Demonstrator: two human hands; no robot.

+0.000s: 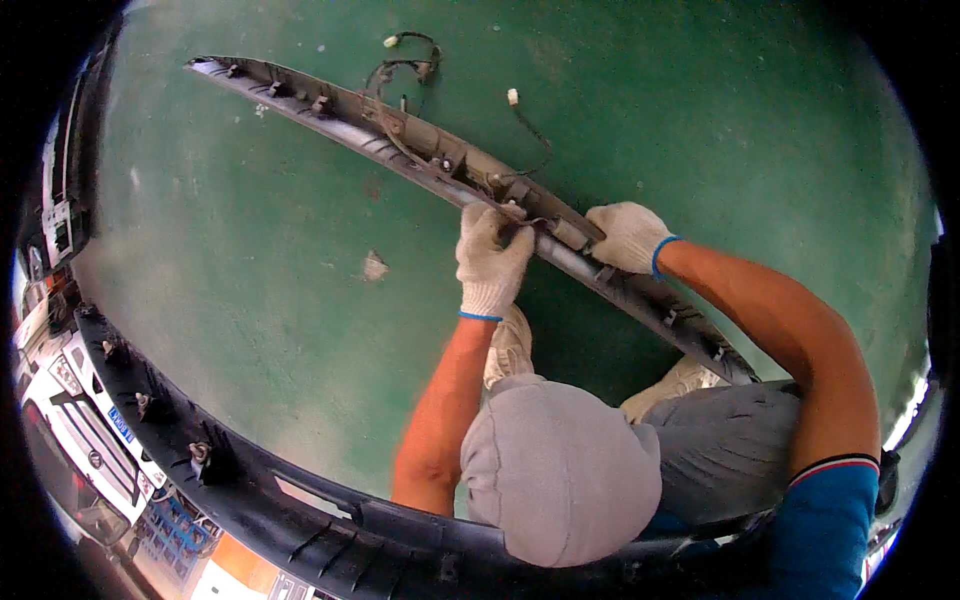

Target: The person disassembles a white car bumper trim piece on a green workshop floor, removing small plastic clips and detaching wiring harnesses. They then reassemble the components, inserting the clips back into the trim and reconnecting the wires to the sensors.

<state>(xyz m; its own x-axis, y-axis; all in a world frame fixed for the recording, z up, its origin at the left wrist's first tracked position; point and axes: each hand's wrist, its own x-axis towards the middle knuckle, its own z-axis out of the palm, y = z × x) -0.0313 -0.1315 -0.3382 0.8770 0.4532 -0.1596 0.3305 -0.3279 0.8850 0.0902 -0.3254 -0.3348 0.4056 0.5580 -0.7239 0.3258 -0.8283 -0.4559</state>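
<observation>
I have the long trim strip (340, 128) slanting across the green floor (300, 300), the left hand (493, 255) curled at its near edge — on what, I can't tell — the right hand (630, 237) closed over its far edge; a hard tug could tear the wiring (427, 70).

On my feed, a smooth green floor (300, 330) apparently carries a long, curved grey panel (435, 180) and a small, ragged, pale scrap (374, 266).
</observation>
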